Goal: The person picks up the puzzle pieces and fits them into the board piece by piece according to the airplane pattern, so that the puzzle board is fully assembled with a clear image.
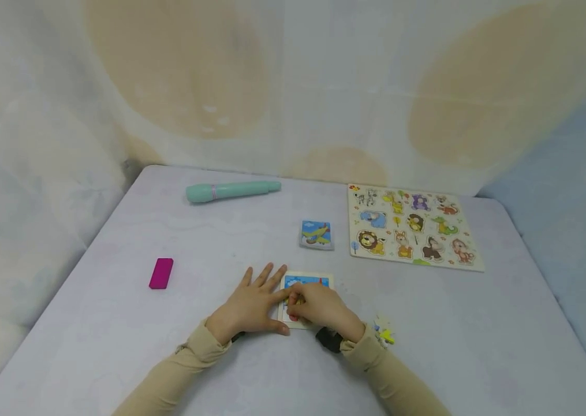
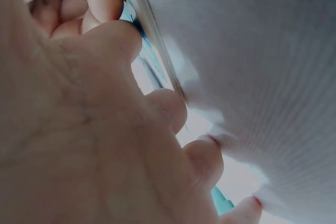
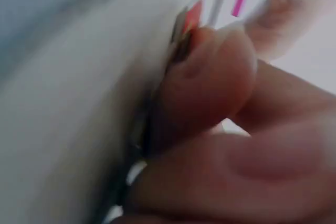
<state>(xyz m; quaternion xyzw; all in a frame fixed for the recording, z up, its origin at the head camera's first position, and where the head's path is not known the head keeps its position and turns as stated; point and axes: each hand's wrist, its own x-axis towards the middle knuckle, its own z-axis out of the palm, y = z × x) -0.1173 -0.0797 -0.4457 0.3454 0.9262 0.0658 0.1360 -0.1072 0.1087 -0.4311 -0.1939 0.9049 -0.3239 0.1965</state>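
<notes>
A small framed picture puzzle (image 1: pixel 307 281) with a blue sky scene lies flat on the table. My left hand (image 1: pixel 251 306) is spread beside it, index finger and thumb at its left edge. The left wrist view shows these straight fingers (image 2: pixel 167 109) along the puzzle's rim (image 2: pixel 157 40). Over the puzzle's middle, my right hand (image 1: pixel 318 306) has its fingers curled, with thumb and fingertips pinching a small puzzle piece that they mostly hide. A red patch (image 3: pixel 194 14) shows past the fingertips in the right wrist view. Loose puzzle pieces (image 1: pixel 386 336) lie by the right wrist.
A little airplane picture block (image 1: pixel 316 234) sits beyond the puzzle. At the back right lies an animal peg board (image 1: pixel 412 228). A mint-green microphone-shaped thing (image 1: pixel 232 191) is at the back left, and a magenta block (image 1: pixel 161 273) lies to the left.
</notes>
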